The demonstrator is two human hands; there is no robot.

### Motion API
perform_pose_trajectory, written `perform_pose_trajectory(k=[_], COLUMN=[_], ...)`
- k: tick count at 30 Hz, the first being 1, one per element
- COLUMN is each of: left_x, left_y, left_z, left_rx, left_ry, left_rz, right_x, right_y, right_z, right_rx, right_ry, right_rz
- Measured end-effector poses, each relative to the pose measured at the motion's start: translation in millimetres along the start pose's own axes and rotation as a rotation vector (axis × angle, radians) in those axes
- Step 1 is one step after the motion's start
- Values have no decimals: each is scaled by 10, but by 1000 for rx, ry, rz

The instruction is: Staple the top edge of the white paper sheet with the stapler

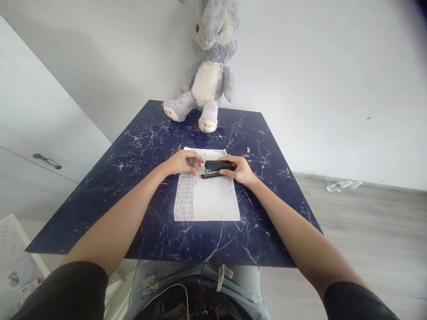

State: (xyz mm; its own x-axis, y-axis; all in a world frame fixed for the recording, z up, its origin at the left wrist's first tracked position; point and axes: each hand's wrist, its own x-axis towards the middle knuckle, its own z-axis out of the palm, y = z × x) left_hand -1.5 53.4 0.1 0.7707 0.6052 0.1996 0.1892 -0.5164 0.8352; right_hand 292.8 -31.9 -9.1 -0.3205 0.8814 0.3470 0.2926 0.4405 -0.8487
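A black stapler [215, 166] with an orange mark at its rear is held by my right hand [240, 169], thumb and fingers wrapped round its back end. It is over the upper part of a sheet of paper [215, 200], whose left side carries printed or written blocks. My left hand [187, 162] is just left of the stapler's front, its fingers and thumb curved with a gap between them. Something thin shows near that thumb, too small to make out. The paper lies on a dark blue marbled table [160, 240].
A grey plush toy [207, 84] sits at the table's back edge against the wall. A small dark and silver piece [248, 150] lies right of the paper. Clear plastic [343, 186] is on the floor at right. A white basket [16, 249] stands at lower left.
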Motion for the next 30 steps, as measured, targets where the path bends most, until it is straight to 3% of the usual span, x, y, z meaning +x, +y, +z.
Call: perform_pose_trajectory(k=[8, 30], left_x=[-2, -9], left_y=[-42, 36], left_z=[-7, 9], left_rx=[-16, 4], left_ry=[-18, -34], left_rz=[22, -65], right_x=[-27, -45], right_y=[-114, -282], right_z=[180, 357], right_rx=[50, 26], right_ry=[-12, 27], right_rz=[46, 58])
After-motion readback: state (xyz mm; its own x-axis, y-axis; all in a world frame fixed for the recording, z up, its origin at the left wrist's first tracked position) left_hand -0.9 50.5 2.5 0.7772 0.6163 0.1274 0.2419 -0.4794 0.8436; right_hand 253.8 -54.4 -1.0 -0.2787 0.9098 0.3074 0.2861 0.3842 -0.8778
